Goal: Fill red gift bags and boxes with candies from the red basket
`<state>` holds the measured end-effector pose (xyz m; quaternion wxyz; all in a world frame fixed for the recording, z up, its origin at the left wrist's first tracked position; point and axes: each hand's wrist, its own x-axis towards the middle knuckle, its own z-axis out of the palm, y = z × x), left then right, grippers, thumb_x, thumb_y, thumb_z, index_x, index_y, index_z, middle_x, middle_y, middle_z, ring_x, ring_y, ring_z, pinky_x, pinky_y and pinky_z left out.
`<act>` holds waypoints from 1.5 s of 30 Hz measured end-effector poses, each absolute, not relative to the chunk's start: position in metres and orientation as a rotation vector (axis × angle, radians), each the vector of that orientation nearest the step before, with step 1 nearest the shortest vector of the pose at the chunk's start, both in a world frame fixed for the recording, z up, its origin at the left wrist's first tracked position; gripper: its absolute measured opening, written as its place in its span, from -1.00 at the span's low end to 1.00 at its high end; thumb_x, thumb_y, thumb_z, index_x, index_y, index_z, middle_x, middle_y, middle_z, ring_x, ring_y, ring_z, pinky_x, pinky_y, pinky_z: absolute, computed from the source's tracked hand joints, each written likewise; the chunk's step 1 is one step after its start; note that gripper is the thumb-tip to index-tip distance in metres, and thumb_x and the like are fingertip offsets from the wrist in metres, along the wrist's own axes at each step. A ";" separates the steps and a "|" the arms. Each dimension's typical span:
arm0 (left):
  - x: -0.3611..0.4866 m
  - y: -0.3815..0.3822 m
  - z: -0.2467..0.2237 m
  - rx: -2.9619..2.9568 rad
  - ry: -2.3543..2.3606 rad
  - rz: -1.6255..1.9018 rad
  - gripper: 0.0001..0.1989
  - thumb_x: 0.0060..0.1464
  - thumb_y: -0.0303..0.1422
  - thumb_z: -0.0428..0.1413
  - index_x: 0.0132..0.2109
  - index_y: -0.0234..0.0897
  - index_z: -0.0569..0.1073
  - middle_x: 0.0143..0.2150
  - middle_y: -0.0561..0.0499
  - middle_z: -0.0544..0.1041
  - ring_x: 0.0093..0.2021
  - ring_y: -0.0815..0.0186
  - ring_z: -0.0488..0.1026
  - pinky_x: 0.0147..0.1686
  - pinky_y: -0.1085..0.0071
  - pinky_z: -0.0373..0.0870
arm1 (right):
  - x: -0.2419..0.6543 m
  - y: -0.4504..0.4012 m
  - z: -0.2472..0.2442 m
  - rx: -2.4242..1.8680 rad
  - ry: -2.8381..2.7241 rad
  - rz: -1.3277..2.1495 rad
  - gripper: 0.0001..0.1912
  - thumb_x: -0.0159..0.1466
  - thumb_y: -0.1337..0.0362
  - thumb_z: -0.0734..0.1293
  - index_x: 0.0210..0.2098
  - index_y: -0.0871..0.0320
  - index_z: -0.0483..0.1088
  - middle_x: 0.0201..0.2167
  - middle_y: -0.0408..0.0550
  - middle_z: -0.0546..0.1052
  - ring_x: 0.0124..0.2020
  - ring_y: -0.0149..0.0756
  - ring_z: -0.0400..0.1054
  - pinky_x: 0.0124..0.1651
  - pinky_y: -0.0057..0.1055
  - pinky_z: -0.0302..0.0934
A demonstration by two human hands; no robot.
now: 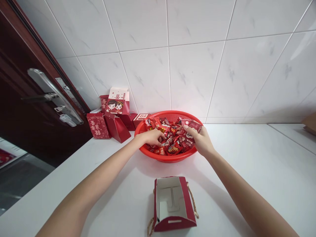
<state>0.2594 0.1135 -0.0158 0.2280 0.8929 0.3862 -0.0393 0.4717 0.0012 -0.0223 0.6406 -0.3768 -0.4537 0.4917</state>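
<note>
One basket (170, 158) lies at twelve o'clock from one open box (188, 200). Left fingers (157, 134) curl, hold unclear; right fingers (194, 133) pinch one packet (195, 124).

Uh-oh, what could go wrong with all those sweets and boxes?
The left hand is among wrapped sweets in the red plastic basket, so some might spill over the rim. The right hand holds a red packet, which could slip. The cartoon-couple box seems perched on other red boxes, so it might topple.
</note>
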 end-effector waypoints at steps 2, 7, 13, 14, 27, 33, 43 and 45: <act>0.261 0.112 -0.015 2.413 1.062 -0.182 -0.79 -0.15 -0.41 0.23 -0.26 -0.24 0.61 -0.47 0.09 0.59 -0.45 0.30 0.48 -0.45 0.48 0.30 | 0.472 0.001 -0.022 -0.864 -1.036 1.120 -0.59 0.04 -0.08 0.58 -0.34 0.11 0.58 -0.34 0.02 0.68 -0.27 0.02 0.60 -0.24 -0.16 0.52; 0.261 0.110 -0.012 2.309 1.141 -0.199 -0.89 -0.17 -0.37 0.26 -0.38 -0.24 0.57 -0.51 0.12 0.53 -0.46 0.32 0.42 -0.43 0.45 0.27 | 0.472 0.003 -0.025 -0.839 -1.045 1.124 -0.61 0.07 -0.07 0.57 -0.33 0.11 0.58 -0.36 -0.01 0.68 -0.28 -0.02 0.60 -0.21 -0.18 0.52; 0.256 0.114 -0.010 2.168 0.969 0.295 -0.76 -0.11 -0.20 0.25 -0.45 -0.26 0.44 -0.50 0.13 0.42 -0.43 0.35 0.33 -0.37 0.43 0.25 | 0.472 0.004 -0.025 -0.795 -1.048 1.131 -0.61 0.09 -0.08 0.56 -0.34 0.11 0.58 -0.34 -0.01 0.68 -0.23 -0.03 0.60 -0.16 -0.19 0.52; 0.256 0.115 -0.011 2.142 0.951 0.351 -0.76 -0.11 -0.19 0.25 -0.45 -0.27 0.43 -0.48 0.12 0.43 -0.42 0.35 0.34 -0.36 0.42 0.26 | 0.472 0.003 -0.025 -0.794 -1.047 1.134 -0.62 0.09 -0.07 0.56 -0.34 0.11 0.57 -0.34 -0.02 0.68 -0.23 -0.04 0.60 -0.16 -0.20 0.52; 0.262 0.106 -0.005 2.613 1.387 0.352 -0.74 -0.07 -0.42 0.17 -0.53 -0.20 0.20 -0.54 0.14 0.38 -0.45 0.31 0.35 -0.40 0.39 0.14 | 0.472 0.003 -0.025 -0.822 -1.032 1.137 -0.57 0.05 -0.08 0.58 -0.28 0.13 0.58 -0.34 0.02 0.68 -0.26 -0.02 0.60 -0.33 -0.25 0.50; 0.263 0.101 0.001 2.795 1.341 -0.024 -0.86 -0.16 -0.55 0.16 -0.53 -0.21 0.44 -0.44 0.06 0.54 -0.33 0.21 0.48 -0.34 0.35 0.19 | 0.473 0.004 -0.026 -0.804 -1.059 1.114 -0.66 0.11 -0.03 0.56 -0.34 0.10 0.57 -0.37 -0.04 0.65 -0.30 -0.11 0.57 -0.23 -0.25 0.50; 0.262 0.104 -0.006 2.897 1.284 0.125 -0.85 0.02 -0.52 0.12 -0.34 -0.21 0.56 -0.36 0.02 0.60 -0.25 0.18 0.53 -0.24 0.35 0.29 | 0.473 0.004 -0.026 -0.824 -1.062 1.123 -0.65 0.11 -0.05 0.55 -0.34 0.09 0.57 -0.38 -0.05 0.64 -0.34 -0.13 0.55 -0.24 -0.21 0.48; 0.262 0.107 -0.008 2.896 1.305 0.192 -0.91 0.02 -0.50 0.15 -0.35 -0.22 0.52 -0.37 0.04 0.59 -0.28 0.20 0.53 -0.24 0.37 0.30 | 0.473 0.003 -0.024 -0.823 -1.059 1.124 -0.64 0.10 -0.06 0.55 -0.35 0.10 0.57 -0.38 -0.04 0.64 -0.33 -0.11 0.56 -0.23 -0.20 0.48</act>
